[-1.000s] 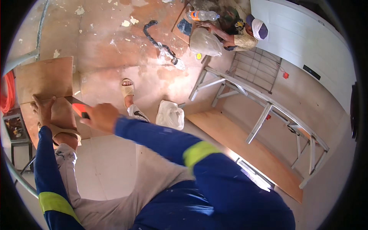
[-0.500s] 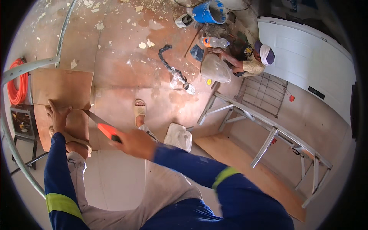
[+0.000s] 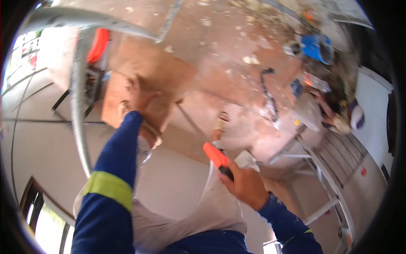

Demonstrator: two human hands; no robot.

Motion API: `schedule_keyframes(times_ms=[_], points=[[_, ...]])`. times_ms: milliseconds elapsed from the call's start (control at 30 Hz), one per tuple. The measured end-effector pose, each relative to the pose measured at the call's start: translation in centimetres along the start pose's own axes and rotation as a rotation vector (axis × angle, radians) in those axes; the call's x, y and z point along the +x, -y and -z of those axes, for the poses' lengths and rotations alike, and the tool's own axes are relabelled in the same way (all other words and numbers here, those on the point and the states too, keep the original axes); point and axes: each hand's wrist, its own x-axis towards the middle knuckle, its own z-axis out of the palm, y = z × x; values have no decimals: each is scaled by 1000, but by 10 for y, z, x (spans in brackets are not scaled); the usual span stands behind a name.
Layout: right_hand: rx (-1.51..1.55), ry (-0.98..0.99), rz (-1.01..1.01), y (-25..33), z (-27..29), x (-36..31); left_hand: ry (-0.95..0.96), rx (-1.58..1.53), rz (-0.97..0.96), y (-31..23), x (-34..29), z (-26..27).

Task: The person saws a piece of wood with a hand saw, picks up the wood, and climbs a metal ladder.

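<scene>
A brown wooden board (image 3: pixel 146 59) lies at the left, with a line across it. My left hand (image 3: pixel 141 98) rests on it, fingers spread, and a sandalled foot (image 3: pixel 150 132) stands on it just below the hand. My right hand (image 3: pixel 248 186) is closed around the handle of a hand saw (image 3: pixel 216 155); the handle is red-orange and black. The thin blade runs up and left, its tip by the board's right edge. Blur hides whether the blade touches the board.
Metal bars (image 3: pixel 79 106) curve past the left side, near a coiled orange hose (image 3: pixel 98 45). My other foot (image 3: pixel 220 123) is on the stained floor. At right are a metal trestle (image 3: pixel 323 169), a blue bucket (image 3: pixel 315 48) and a crouching person (image 3: pixel 341 122) with a plastic bag (image 3: pixel 308 111).
My right hand has drawn the saw back, down and right, away from the board. My left hand stays on the board. The whole view has swung, shifting the scene rightward.
</scene>
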Motion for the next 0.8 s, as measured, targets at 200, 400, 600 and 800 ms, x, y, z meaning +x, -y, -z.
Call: schedule_keyframes(times_ms=[200,400,600,800], points=[[-154,-110,-67,-69,-104,155,120,-266,205,-56,-9,62],[32,-71,-140,-80,-31,26,49,-234,224,-31,-15,84],[269,-217,-274,-152,-68,-20,-34,-305,232,-28,-11,67],[913,-245,-368,-111,-138,85,-53,-235,187,-22,-14,64]])
